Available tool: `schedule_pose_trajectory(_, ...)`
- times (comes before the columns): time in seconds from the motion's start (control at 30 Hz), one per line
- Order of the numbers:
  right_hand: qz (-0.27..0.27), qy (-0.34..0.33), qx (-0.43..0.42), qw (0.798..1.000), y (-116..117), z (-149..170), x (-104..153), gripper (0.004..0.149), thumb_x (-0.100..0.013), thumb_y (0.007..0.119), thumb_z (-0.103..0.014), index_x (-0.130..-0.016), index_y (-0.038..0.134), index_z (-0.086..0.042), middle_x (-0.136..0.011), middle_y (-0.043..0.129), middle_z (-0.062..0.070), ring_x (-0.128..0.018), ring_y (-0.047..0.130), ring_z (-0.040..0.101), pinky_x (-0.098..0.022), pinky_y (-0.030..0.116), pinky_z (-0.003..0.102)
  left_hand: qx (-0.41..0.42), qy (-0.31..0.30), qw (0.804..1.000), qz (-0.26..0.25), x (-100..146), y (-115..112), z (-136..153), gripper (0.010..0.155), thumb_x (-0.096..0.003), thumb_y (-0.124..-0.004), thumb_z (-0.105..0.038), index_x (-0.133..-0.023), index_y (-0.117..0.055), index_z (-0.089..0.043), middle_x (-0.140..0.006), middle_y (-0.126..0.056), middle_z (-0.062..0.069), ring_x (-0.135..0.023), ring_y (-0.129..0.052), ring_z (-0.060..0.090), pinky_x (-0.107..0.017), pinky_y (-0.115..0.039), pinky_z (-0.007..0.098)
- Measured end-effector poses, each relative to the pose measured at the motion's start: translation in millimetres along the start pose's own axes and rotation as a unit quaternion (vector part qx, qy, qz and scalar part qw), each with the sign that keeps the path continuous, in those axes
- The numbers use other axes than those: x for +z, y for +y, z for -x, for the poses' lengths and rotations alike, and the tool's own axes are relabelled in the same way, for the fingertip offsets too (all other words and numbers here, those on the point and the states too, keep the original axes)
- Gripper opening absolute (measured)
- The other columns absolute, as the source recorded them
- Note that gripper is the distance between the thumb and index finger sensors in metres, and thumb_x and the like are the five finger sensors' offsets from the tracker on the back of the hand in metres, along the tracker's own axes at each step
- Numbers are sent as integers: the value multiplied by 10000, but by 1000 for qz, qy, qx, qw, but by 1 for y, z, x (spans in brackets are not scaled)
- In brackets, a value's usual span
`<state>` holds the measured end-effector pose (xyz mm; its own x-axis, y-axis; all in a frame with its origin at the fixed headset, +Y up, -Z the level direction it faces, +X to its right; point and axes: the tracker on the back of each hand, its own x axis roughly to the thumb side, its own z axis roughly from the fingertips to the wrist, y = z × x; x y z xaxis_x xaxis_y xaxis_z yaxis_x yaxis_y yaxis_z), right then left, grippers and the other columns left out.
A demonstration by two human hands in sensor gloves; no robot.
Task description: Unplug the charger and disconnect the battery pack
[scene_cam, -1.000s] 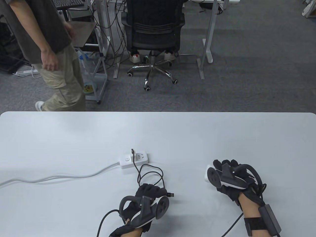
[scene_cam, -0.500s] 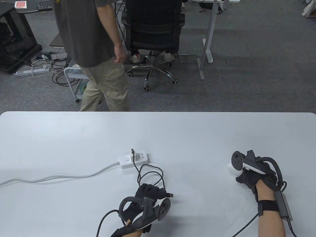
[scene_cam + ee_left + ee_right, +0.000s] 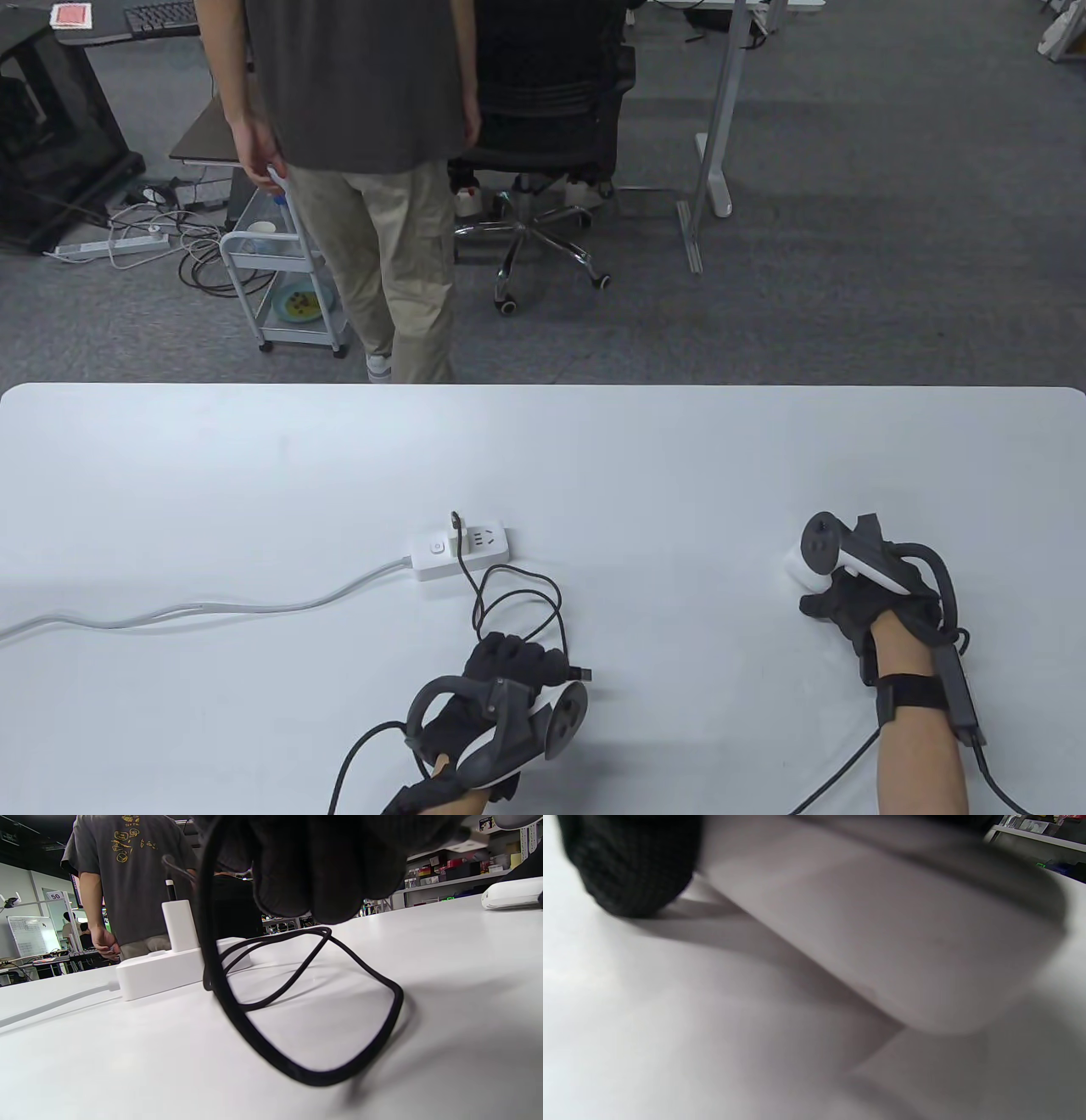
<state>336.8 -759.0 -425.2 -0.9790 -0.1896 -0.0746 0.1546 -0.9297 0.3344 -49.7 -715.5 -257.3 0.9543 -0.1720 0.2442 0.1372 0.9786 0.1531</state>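
Carried well out to the right over the past second, the white battery pack (image 3: 797, 570) now sits low at the table (image 3: 254, 475), tucked under the right hand (image 3: 848, 594), whose gloved fingers curl over it; a second ago that hand held it closer to the middle of the table. The right wrist view shows the pack's pale body right at the tabletop, with one dark fingertip (image 3: 628, 866) beside it, though blur hides whether it rests fully on the surface. The left hand (image 3: 509, 679) has barely shifted: it stays clenched around the free end of the black cable (image 3: 517, 594), the bare metal plug (image 3: 584, 672) poking out just past its knuckles on the side toward the other hand. From there the cable loops away ahead of the left hand to the white charger (image 3: 180, 925), which stands upright in the power strip (image 3: 461, 553) beyond the fingers. With plug and pack now well apart, the battery half of the job looks done; the charger has yet to be pulled from its socket. Behind the table, a passer-by (image 3: 365, 170) in a grey shirt walks past an office chair (image 3: 551, 127).
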Motion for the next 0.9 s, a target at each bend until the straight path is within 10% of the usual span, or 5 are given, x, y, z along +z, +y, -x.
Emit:
schedule_pose_trajectory(0.5,133,0,25,991,-5,-8,40,841,-399,693,-592,-1084,477,-155,-1077,582,162,-876,738,359,-656,669,551,-13,-5,1000,9,0,-3,-5,419,-466,-730,-547,-862,-849,-480,-884,-980,-236,-903,-1010,48,-800,-756,283)
schedule_pose_trajectory(0.9,185,-122,8,975,-23,-63,103,758,-400,695,-614,-1050,622,-229,-1060,691,101,-868,788,358,-633,703,554,-7,0,1000,10,-1,-3,-5,419,-467,-730,-550,-861,-853,-478,-883,-984,-233,-901,-1014,52,-796,-760,289)
